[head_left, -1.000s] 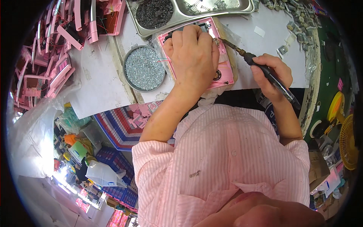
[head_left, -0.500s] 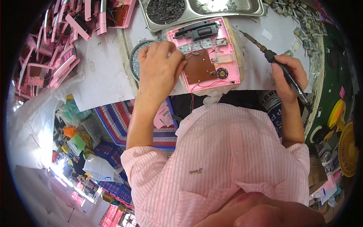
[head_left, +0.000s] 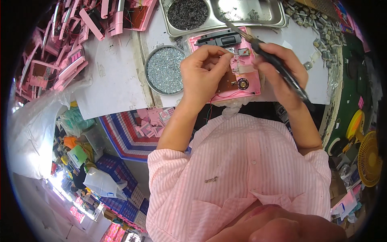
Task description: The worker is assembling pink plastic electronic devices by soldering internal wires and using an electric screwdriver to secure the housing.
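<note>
My left hand (head_left: pixel 203 74) is over a pink plastic housing (head_left: pixel 252 78), its thumb and forefinger pinched together. Whatever is between those fingertips is too small to make out. In my right hand (head_left: pixel 296 72) is a black-handled screwdriver (head_left: pixel 279 67), its thin shaft slanting up and left across the housing's far right part. Inside the housing sit a black plastic bar (head_left: pixel 217 39), a brown circuit board (head_left: pixel 227 82) and a round speaker (head_left: pixel 243 84) with thin wires. My left hand hides part of the board. A round bowl (head_left: pixel 147 78) of small silver screws (head_left: pixel 166 69) stands left of my left hand.
A metal tray (head_left: pixel 171 31) at the back holds dark springs (head_left: pixel 187 14). Pink housings (head_left: pixel 66 66) are heaped at the left. Small metal parts (head_left: pixel 322 34) lie along the right edge. Below the table is a striped bag (head_left: pixel 121 135) with pink pieces.
My left hand has moved right, from the screw bowl's edge to over the housing. My right hand has brought the screwdriver left and up, over the housing.
</note>
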`<state>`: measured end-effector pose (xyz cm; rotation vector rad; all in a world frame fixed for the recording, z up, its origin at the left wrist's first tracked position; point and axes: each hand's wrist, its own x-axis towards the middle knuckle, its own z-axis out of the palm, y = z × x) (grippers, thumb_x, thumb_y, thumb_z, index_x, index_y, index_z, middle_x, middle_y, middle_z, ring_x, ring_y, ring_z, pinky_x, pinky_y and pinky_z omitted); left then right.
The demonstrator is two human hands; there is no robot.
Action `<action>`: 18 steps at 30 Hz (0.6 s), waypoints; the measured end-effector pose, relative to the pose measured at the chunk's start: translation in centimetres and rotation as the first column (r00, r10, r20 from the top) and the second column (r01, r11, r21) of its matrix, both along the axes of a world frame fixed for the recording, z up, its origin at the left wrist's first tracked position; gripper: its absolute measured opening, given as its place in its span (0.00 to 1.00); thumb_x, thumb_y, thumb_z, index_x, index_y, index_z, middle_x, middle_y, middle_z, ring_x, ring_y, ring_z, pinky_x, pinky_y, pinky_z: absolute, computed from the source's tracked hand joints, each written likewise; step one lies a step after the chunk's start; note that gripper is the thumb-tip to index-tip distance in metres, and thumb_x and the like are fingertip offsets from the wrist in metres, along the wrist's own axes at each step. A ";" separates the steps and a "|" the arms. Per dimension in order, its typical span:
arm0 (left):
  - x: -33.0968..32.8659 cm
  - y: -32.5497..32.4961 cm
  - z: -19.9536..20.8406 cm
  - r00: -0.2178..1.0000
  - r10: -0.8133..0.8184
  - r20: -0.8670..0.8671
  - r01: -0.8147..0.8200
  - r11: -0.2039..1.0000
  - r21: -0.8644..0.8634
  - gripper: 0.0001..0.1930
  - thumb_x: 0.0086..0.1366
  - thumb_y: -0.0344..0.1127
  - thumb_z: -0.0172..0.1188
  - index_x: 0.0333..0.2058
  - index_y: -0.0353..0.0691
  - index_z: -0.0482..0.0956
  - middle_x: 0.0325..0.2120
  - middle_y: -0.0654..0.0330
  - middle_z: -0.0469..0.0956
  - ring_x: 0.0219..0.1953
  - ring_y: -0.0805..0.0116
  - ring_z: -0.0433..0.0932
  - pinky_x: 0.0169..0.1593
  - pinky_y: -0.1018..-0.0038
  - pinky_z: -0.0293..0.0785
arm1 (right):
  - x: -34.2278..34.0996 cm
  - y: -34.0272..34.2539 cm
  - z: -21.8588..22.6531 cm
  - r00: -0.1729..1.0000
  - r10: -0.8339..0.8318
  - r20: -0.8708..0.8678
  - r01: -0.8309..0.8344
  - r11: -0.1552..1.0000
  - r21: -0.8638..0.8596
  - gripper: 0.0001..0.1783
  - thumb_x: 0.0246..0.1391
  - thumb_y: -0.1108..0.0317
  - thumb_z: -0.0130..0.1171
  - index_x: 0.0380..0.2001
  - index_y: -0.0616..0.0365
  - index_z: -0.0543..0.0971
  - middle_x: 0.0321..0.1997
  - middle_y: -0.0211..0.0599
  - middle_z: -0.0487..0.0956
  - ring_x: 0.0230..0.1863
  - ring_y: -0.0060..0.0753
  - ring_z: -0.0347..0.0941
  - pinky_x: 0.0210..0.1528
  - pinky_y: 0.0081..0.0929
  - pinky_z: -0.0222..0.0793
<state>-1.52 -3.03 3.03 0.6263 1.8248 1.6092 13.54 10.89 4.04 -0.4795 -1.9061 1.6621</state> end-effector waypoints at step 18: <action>-0.5 -1.0 -0.8 0.994 -0.112 0.011 0.111 0.992 0.064 0.05 0.68 0.28 0.64 0.38 0.31 0.81 0.31 0.65 0.81 0.33 0.80 0.77 0.40 0.82 0.74 | -3.9 -1.6 -1.0 0.999 0.044 -0.006 -0.045 0.988 -0.145 0.23 0.58 0.78 0.61 0.57 0.56 0.76 0.39 0.28 0.80 0.35 0.15 0.75 0.36 0.13 0.73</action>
